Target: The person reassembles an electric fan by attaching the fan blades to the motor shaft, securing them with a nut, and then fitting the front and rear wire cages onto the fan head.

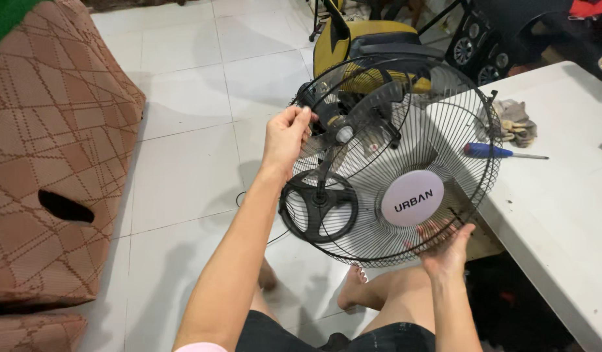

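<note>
**Clerk:** Fingers (300,116) of the left hand (285,138): curled shut, pinching the upper left rim of the fan guard (438,130). Confirm?

**Checker:** Confirmed. Right hand (446,249): palm up, fingers spread open, cupped under the lower right rim of the same guard, touching the wire. It supports rather than clamps.

**Clerk:** Item one, the guard: round black wire cage with a white round centre badge (412,197), held tilted in the air between both hands, above the person's bare knees and the floor, just beside the white table (561,215).

**Checker:** Behind the wires: black motor housing (343,127) with its shaft end showing, and translucent blades, partly hidden by the mesh. A black ring-shaped part (318,205) with spokes sits at the lower left, against the cage.

**Clerk:** On the table: blue-handled screwdriver (503,152), lying flat, and a crumpled grey rag (515,122) just behind it. Both well clear of the hands.

**Checker:** Surroundings: white tiled floor (184,169); brown patterned sofa (53,163) at far left; yellow chair (353,39) beyond the guard. A thin black cable (239,197) lies on the tiles under the left forearm.
</note>
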